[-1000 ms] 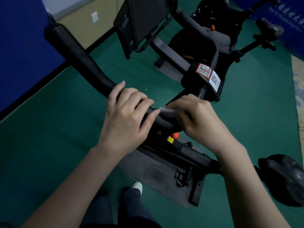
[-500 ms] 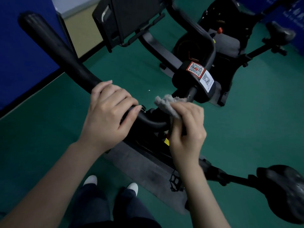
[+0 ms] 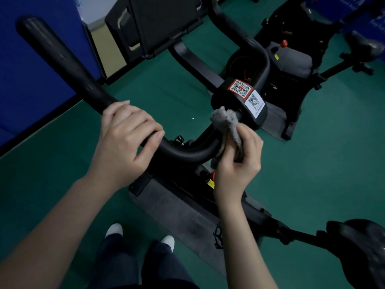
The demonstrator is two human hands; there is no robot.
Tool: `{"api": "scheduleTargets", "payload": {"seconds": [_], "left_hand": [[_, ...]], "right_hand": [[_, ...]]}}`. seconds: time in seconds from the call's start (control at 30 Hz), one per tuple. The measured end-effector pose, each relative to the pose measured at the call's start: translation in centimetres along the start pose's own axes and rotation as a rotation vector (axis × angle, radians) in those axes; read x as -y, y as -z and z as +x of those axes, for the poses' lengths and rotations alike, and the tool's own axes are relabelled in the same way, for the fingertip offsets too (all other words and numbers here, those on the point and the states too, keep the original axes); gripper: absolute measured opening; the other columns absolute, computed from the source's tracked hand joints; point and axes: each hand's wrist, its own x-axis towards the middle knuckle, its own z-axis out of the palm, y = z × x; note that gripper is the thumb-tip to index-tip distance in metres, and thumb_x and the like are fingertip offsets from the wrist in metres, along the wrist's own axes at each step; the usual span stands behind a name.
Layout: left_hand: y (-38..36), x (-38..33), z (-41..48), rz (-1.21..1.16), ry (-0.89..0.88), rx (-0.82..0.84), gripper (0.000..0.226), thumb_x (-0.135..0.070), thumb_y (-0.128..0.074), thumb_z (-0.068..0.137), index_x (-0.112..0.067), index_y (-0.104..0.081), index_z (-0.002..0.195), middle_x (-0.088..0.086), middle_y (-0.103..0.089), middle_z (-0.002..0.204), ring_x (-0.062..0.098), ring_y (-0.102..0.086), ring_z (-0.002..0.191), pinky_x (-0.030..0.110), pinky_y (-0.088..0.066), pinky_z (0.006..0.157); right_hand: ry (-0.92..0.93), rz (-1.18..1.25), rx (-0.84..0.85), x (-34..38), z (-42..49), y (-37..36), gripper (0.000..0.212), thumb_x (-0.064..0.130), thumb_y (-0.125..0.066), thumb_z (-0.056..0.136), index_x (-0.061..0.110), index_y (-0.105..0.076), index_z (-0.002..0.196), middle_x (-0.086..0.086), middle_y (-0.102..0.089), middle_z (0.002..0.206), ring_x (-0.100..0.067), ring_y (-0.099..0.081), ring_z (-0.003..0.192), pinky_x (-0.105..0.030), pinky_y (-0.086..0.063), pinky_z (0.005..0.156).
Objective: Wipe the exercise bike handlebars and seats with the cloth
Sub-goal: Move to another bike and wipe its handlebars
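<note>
Against the handlebar (image 3: 187,153), cloth (image 3: 227,124) higher now.

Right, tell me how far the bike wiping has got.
Nothing can be confirmed done. In hand: right hand presses the grey cloth on the handlebar bend; left hand steadies the bar. Left: the seat and the second bike.

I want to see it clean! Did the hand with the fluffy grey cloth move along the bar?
Yes. The right hand slid the fluffy grey cloth along the black curved handlebar, away from the left hand, toward the QR-code stickers.
</note>
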Motion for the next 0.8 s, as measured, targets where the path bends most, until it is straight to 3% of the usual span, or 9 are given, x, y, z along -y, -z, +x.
{"api": "scheduleTargets", "payload": {"seconds": [0.13, 0.3, 0.43, 0.5, 0.6, 0.67, 0.8], "left_hand": [[-0.1, 0.1, 0.0, -0.001, -0.002, -0.004, 0.030, -0.023, -0.044, 0.095, -0.011, -0.069, 0.083, 0.000, -0.064, 0.083, 0.021, -0.052, 0.092, 0.030, -0.019, 0.107], [-0.5, 0.1, 0.0, 0.008, 0.004, -0.029, 0.034, -0.024, -0.042, 0.096, -0.010, -0.069, 0.081, 0.000, -0.065, 0.082, 0.021, -0.053, 0.090, 0.030, -0.020, 0.106], [-0.6, 0.2, 0.0, 0.012, -0.003, -0.028, 0.035, -0.024, -0.041, 0.097, -0.010, -0.068, 0.081, 0.000, -0.065, 0.082, 0.023, -0.054, 0.090, 0.032, -0.020, 0.106], [-0.5, 0.2, 0.0, 0.018, -0.006, -0.022, 0.035, -0.024, -0.040, 0.097, -0.010, -0.068, 0.081, 0.000, -0.064, 0.083, 0.024, -0.055, 0.090, 0.032, -0.020, 0.106], [-0.5, 0.2, -0.1, 0.025, -0.004, -0.024, 0.035, -0.024, -0.040, 0.097, -0.010, -0.068, 0.081, 0.000, -0.064, 0.082, 0.024, -0.055, 0.090, 0.031, -0.019, 0.106], [-0.6, 0.1, 0.0, 0.029, 0.000, -0.026, 0.036, -0.025, -0.039, 0.097, -0.010, -0.068, 0.081, 0.000, -0.064, 0.082, 0.024, -0.055, 0.090, 0.031, -0.019, 0.106], [-0.7, 0.2, 0.0, 0.038, 0.000, -0.022, 0.037, -0.026, -0.039, 0.097, -0.010, -0.068, 0.081, 0.000, -0.064, 0.083, 0.026, -0.056, 0.089, 0.031, -0.019, 0.105]], "right_hand": [[-0.199, 0.069, -0.122, -0.4, 1.9, -0.9, 0.018, -0.005, -0.056, 0.087, -0.003, -0.065, 0.102, -0.014, -0.064, 0.101, -0.031, -0.059, 0.098, -0.049, -0.048, 0.088], [-0.211, 0.098, -0.081, 0.7, -1.1, -0.4, 0.017, -0.002, -0.057, 0.088, 0.004, -0.064, 0.102, -0.011, -0.063, 0.102, -0.030, -0.059, 0.098, -0.040, -0.048, 0.088], [-0.417, 0.190, -0.203, -0.2, 1.6, -1.1, 0.018, -0.004, -0.054, 0.090, 0.008, -0.059, 0.102, -0.020, -0.060, 0.102, -0.031, -0.058, 0.097, -0.046, -0.046, 0.091], [-0.488, 0.215, -0.241, 0.0, 1.8, -1.6, 0.016, -0.004, -0.053, 0.092, 0.002, -0.058, 0.105, -0.020, -0.060, 0.103, -0.028, -0.057, 0.097, -0.039, -0.046, 0.091], [-0.558, 0.288, -0.239, 1.0, -0.7, -1.5, 0.017, 0.003, -0.053, 0.094, 0.014, -0.057, 0.107, -0.008, -0.062, 0.104, -0.015, -0.060, 0.100, -0.027, -0.048, 0.092], [-0.648, 0.361, -0.250, 1.5, -1.7, -1.2, 0.018, 0.008, -0.054, 0.095, 0.022, -0.057, 0.105, -0.002, -0.065, 0.103, -0.013, -0.062, 0.099, -0.032, -0.049, 0.094], [-0.829, 0.509, -0.306, 1.0, -1.3, -1.6, 0.016, 0.008, -0.052, 0.096, 0.018, -0.057, 0.107, -0.020, -0.062, 0.113, -0.033, -0.059, 0.106, -0.057, -0.043, 0.100]]}}
